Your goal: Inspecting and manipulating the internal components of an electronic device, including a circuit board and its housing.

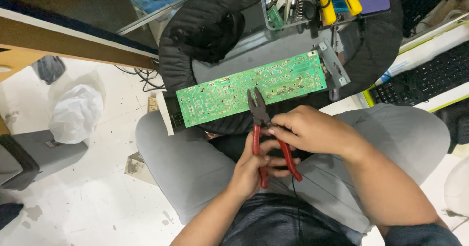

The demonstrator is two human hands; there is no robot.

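While the long green printed circuit board [251, 87] lies solder side up across the middle of the frame, still seated in its grey metal chassis [334, 65], your work on it looks barely started. Your left hand [251, 170] is wrapped around one red handle of the dark-jawed pliers [266, 129], just below the board. Your right hand [310, 129] pinches them near the pivot, fingers curled; jaws nearly shut, tips over the board's lower edge.

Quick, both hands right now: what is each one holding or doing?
Left hand: closed around the red handles of the pliers.
Right hand: fingers curled at the pliers' pivot, above the handles; whether they pinch anything small cannot be told.
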